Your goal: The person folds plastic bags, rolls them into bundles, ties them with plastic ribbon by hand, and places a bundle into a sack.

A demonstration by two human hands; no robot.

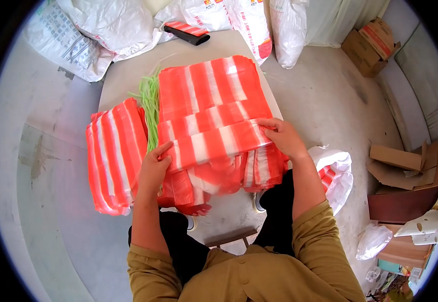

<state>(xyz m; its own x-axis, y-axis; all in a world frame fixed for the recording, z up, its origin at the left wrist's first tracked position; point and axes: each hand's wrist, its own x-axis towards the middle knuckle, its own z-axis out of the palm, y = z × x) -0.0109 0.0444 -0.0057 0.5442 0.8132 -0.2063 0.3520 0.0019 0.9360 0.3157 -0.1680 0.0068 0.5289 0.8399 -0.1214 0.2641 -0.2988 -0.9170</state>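
Across the front of a stack of red-and-white striped plastic bags (209,83) lies a folded striped plastic bag (211,143); whether it is one layer or more I cannot tell. Its left end is pinched by my left hand (154,170). My right hand (285,138) grips the right end, thumb on top. Below the fold, crumpled bag ends (219,176) hang over the table's near edge. Green plastic strips (151,103) lie along the stack's left side, beside a second striped bundle (115,156).
The pale table (128,70) carries a black object with a striped top (187,32) at its far end. White sacks (113,25) stand behind it. An open white sack (335,171) holding striped plastic sits at the right. Cardboard boxes (405,166) line the right wall.
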